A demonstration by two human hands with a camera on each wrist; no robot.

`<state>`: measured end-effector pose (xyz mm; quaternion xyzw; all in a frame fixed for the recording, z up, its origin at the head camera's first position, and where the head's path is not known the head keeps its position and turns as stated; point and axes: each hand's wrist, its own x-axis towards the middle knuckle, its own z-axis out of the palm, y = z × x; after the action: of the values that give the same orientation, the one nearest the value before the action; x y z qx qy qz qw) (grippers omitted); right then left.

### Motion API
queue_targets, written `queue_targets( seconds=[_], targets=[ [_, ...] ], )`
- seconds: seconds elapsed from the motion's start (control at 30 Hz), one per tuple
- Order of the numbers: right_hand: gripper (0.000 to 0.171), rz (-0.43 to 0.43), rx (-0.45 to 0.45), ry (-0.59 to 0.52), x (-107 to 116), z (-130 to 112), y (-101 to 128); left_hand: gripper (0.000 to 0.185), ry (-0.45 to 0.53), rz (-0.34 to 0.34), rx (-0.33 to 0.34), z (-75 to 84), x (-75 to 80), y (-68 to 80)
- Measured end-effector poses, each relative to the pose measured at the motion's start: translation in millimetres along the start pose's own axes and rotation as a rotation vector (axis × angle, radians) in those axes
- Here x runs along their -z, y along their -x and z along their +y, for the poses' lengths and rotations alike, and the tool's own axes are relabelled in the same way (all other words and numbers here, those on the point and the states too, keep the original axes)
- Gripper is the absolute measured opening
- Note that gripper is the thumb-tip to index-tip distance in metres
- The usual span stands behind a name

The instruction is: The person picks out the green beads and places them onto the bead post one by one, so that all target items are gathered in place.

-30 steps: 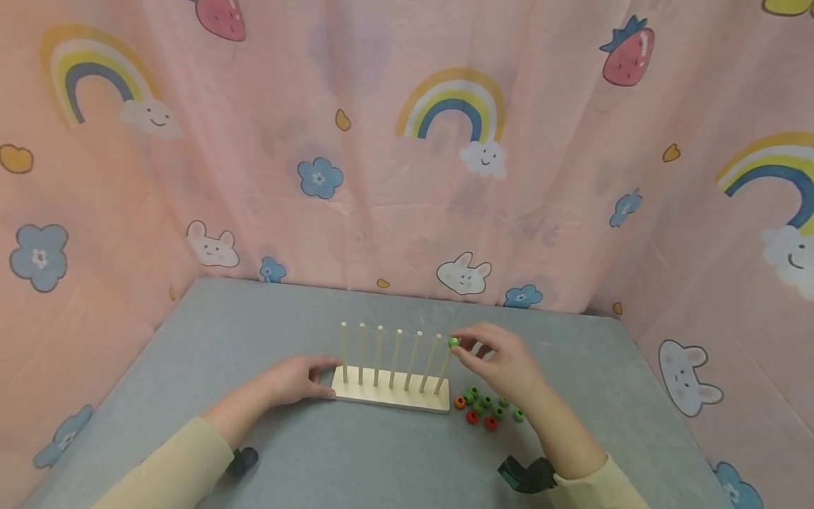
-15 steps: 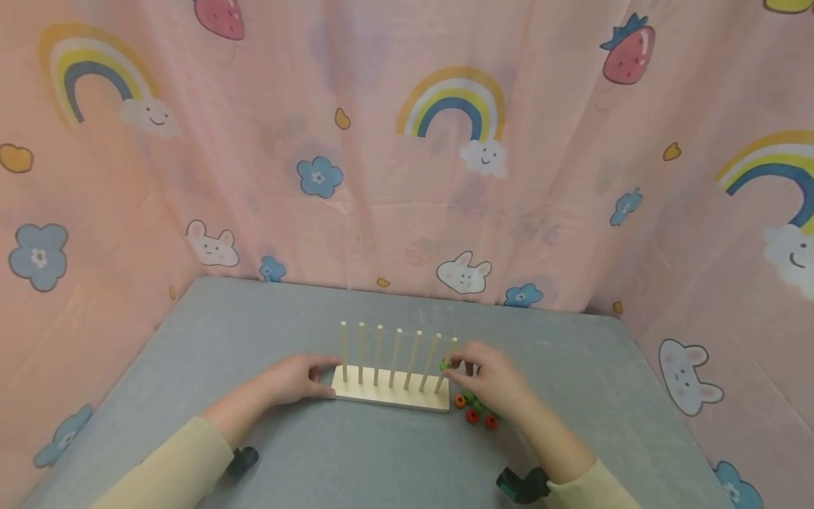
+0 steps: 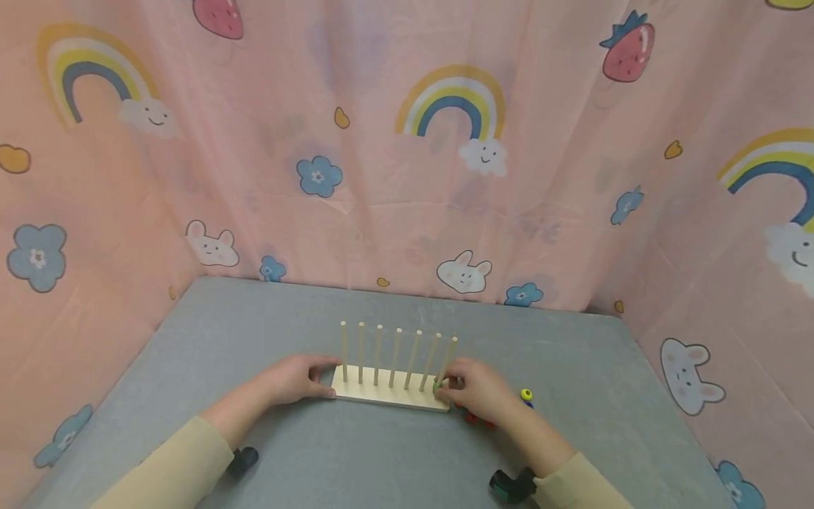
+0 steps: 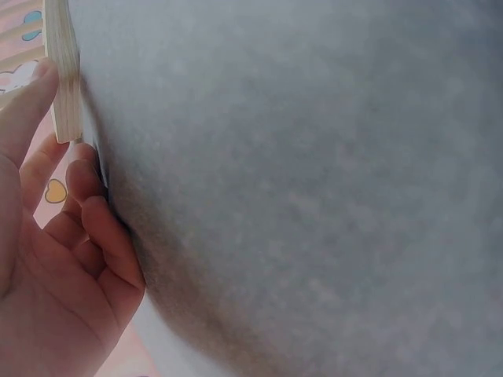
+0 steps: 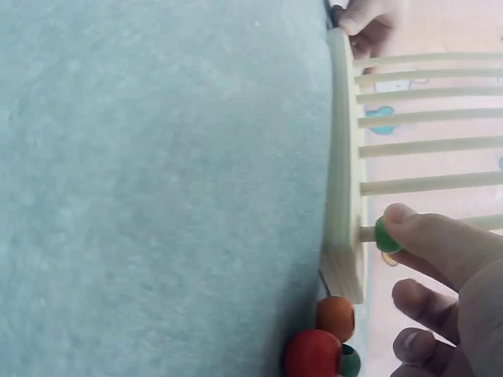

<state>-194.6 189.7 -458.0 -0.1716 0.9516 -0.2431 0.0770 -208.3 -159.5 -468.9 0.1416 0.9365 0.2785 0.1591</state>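
Note:
A pale wooden rack [image 3: 381, 396] with several upright pegs stands on the grey table [image 3: 267, 325]. My left hand [image 3: 326, 382] grips its left end, thumb on top [image 4: 27, 102] and fingers curled beside the edge [image 4: 63, 78]. My right hand [image 3: 446, 386] is low at the rightmost peg and pinches a green bead [image 3: 436, 386] threaded on that peg, almost down at the base. In the right wrist view the green bead [image 5: 385, 236] sits on the peg just off the rack [image 5: 344, 173], with a fingertip [image 5: 416, 232] on it.
Loose beads lie right of the rack, mostly hidden under my right hand: an orange bead [image 5: 335, 316], a red bead [image 5: 313, 353], and a yellow bead [image 3: 526, 394] farther right. Pink patterned curtains [image 3: 407, 141] close in the table's back and sides.
My right hand has slid the green bead from the top of the rightmost peg down to near the base. A yellow bead now shows to its right. The left hand has stayed put.

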Motion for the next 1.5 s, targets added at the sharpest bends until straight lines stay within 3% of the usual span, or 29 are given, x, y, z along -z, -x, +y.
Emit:
queue_targets(
  seconds=[0.3, 0.53, 0.87, 1.23, 1.5],
  targets=[
    [0.011, -0.009, 0.048, 0.069, -4.4, 3.2, -1.2, 0.056, 0.020, 0.000, 0.003, 1.7, 1.3, 1.5],
    [0.013, -0.024, 0.042, 0.014, -0.7, 8.1, 1.3, 0.057, 0.024, -0.002, 0.006, 2.1, 2.0, 2.4],
    [0.014, 0.033, 0.064, 0.006, 16.2, 21.5, 12.7, 0.056, 0.026, 0.001, 0.002, 0.5, 1.4, 1.4],
    [0.015, 0.041, -0.034, 0.009, 41.8, 45.6, 47.0, 0.056, 0.033, 0.003, -0.010, 0.5, 0.5, 0.8],
    [0.014, 0.075, -0.037, 0.032, 55.7, 68.8, 78.8, 0.057, 0.017, 0.003, -0.010, -2.5, 0.8, 0.2]
  ],
)
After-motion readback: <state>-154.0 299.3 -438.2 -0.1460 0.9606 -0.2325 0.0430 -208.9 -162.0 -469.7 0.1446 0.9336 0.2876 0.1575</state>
